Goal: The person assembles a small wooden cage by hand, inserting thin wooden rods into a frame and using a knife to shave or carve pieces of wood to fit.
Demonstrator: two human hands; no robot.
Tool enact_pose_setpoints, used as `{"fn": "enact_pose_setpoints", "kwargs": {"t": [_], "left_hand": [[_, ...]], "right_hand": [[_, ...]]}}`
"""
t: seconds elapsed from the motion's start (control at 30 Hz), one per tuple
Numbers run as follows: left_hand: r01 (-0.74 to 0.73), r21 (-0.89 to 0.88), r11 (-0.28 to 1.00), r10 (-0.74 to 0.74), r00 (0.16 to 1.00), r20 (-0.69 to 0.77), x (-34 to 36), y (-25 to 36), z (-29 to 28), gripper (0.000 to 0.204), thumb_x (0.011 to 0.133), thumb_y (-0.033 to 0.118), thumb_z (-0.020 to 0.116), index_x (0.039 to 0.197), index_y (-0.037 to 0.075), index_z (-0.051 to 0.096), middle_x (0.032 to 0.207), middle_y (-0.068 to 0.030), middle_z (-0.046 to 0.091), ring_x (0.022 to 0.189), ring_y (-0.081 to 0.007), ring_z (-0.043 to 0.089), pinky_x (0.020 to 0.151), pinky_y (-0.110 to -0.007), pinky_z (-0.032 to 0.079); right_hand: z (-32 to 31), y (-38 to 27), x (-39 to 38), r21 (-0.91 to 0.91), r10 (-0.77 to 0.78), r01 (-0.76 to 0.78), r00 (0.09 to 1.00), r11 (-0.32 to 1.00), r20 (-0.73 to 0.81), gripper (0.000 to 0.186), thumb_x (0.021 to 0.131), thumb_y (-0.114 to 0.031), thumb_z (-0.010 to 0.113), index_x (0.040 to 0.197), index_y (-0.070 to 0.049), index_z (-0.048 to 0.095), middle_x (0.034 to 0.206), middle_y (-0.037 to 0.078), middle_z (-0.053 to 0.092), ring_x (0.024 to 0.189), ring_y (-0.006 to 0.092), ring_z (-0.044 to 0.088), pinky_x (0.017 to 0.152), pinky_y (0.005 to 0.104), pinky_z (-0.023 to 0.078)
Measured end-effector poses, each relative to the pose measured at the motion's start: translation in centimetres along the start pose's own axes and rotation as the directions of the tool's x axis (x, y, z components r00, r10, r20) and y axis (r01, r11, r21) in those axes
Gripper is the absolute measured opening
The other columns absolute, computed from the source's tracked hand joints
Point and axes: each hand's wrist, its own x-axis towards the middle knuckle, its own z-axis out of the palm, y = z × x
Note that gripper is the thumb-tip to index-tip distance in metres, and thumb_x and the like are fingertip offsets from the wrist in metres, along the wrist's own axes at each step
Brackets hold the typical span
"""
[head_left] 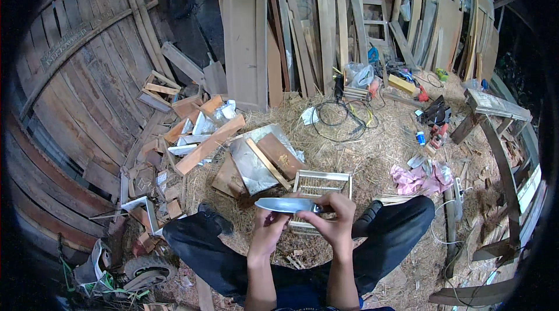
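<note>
A flat, round silvery-grey disc [285, 204] is held up in front of me between both hands, its exact kind not plain. My left hand [269, 230] is closed on its underside and left part, with most of the fingers hidden beneath it. At the disc's right edge, my right hand [336, 218] pinches it with thumb and fingers, near a small dark spot. Below and behind the hands, a small slatted wooden frame [323, 176] rests on the ground between my legs, partly covered by them.
Shavings and straw cover the ground. Boards and a panel [273, 156] lie ahead, beside a heap of wood offcuts [209, 145]. Black cables [343, 122] coil farther off. To the right are a pink cloth [422, 178], a blue-white bottle [421, 138] and a wooden trestle [498, 107].
</note>
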Motion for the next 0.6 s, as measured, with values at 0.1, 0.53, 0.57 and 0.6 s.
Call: {"fn": "enact_pose_setpoints", "kwargs": {"t": [0.1,0.53,0.57,0.6], "left_hand": [[0.007,-0.040,0.999,-0.008,1.000,-0.006,-0.4,-0.1,-0.4,0.033,0.092,0.001,0.063,0.124,0.006,0.069,0.114,-0.0039,0.072,0.071,-0.0004,0.049,0.058,-0.019,0.035],[0.085,-0.074,0.994,-0.080,0.995,0.064,-0.4,-0.4,-0.8,0.024,0.095,0.010,0.067,0.117,0.002,0.072,0.101,0.0006,0.070,0.081,-0.0061,0.057,0.069,-0.024,0.043],[0.080,-0.108,0.991,-0.072,0.995,0.072,-0.4,-0.3,-0.7,0.024,0.095,0.011,0.068,0.116,0.002,0.072,0.098,0.0017,0.070,0.076,-0.0036,0.054,0.063,-0.023,0.041],[0.080,-0.108,0.991,-0.072,0.995,0.072,-0.3,-0.2,-0.8,0.024,0.095,0.011,0.068,0.116,0.002,0.072,0.098,0.0017,0.070,0.076,-0.0036,0.054,0.063,-0.023,0.041]], "right_hand": [[0.3,-0.2,0.3,0.045,-0.058,0.059,0.998,0.997,-0.013,0.041,0.059,-0.026,0.096,0.075,-0.002,0.067,0.070,0.006,0.067,0.062,0.0172,0.063,0.059,0.0282,0.048],[-0.7,0.6,-0.1,-0.042,-0.041,0.041,0.999,0.998,0.003,0.040,0.054,-0.022,0.095,0.072,-0.002,0.065,0.072,0.007,0.068,0.065,0.0197,0.063,0.062,0.0304,0.047],[-0.7,0.8,-0.2,-0.046,-0.037,0.037,0.999,0.998,-0.001,0.038,0.057,-0.019,0.095,0.073,-0.002,0.065,0.072,0.006,0.067,0.064,0.0178,0.062,0.060,0.0294,0.047],[-0.8,1.0,-0.3,-0.049,-0.033,0.033,0.999,0.998,-0.004,0.036,0.060,-0.017,0.094,0.074,-0.002,0.064,0.071,0.006,0.066,0.064,0.0160,0.061,0.059,0.0283,0.046]]}}
